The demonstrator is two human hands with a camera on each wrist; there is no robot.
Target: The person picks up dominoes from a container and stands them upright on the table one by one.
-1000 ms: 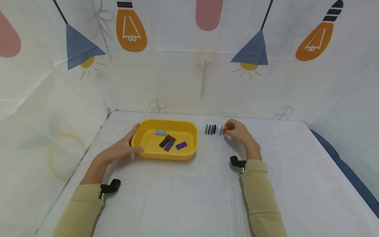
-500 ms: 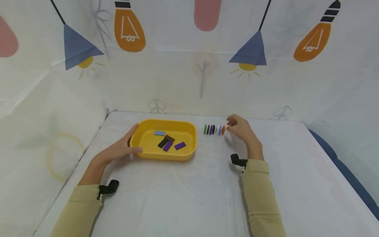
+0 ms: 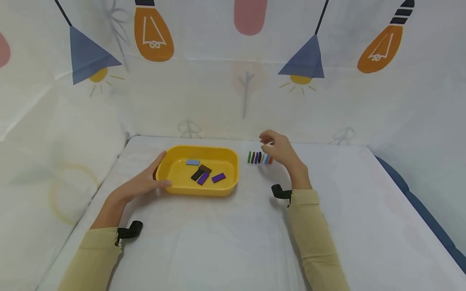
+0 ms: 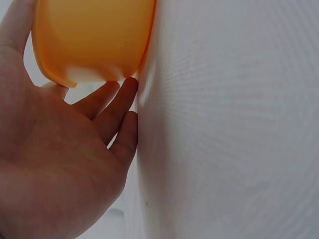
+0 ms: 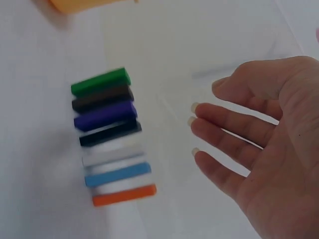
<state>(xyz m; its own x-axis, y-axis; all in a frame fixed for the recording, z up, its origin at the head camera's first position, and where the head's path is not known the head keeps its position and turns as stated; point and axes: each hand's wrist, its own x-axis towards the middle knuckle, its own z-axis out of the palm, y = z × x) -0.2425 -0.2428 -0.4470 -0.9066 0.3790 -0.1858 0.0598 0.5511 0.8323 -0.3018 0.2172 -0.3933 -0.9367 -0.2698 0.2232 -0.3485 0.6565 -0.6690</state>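
Observation:
My left hand (image 3: 136, 186) holds the left end of a yellow plastic tray (image 3: 196, 191), thumb on the near side and fingers round the far side. Inside the tray lie a light blue block (image 3: 193, 162), a brown one (image 3: 205, 169), a black one (image 3: 197, 174) and two purple blocks (image 3: 218, 178). Above the right part of a row of thin blocks hovers my right hand (image 3: 285, 152), fingers loosely bent and holding nothing. In the right wrist view the row runs from a green block (image 5: 101, 82) through brown, purple, black, white and light blue to an orange block (image 5: 124, 195), with small gaps.
A white cloth (image 3: 218, 242) covers the table. Behind it hangs a white curtain (image 3: 211, 93) printed with lamps and bulbs, close to the far edge. Something dark blue (image 3: 422, 206) shows beyond the table's right edge.
My right hand has let go of the orange block, leaving it at the row's right end, then lifted and moved left over the row. The left hand keeps its hold on the tray.

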